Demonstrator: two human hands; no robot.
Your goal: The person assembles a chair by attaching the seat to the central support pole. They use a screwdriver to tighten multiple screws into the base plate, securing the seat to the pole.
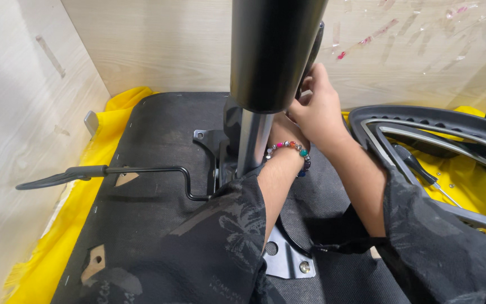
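Observation:
An upturned office chair seat (158,186) lies under me, its black fabric underside facing up. A metal mechanism plate (288,262) is bolted to it, and a black and silver gas cylinder (265,62) stands up out of the mechanism. My right hand (319,107) reaches behind the cylinder and presses on a black part there. My left hand is mostly hidden behind the cylinder; only its wrist with a beaded bracelet (291,149) shows. A black lever (113,171) sticks out to the left from the mechanism.
Yellow cloth (40,259) lies under the seat. A black plastic chair back frame (434,126) rests at the right with a black-handled screwdriver (420,169) on the cloth inside it. Pale wooden walls (23,95) close in at left and back.

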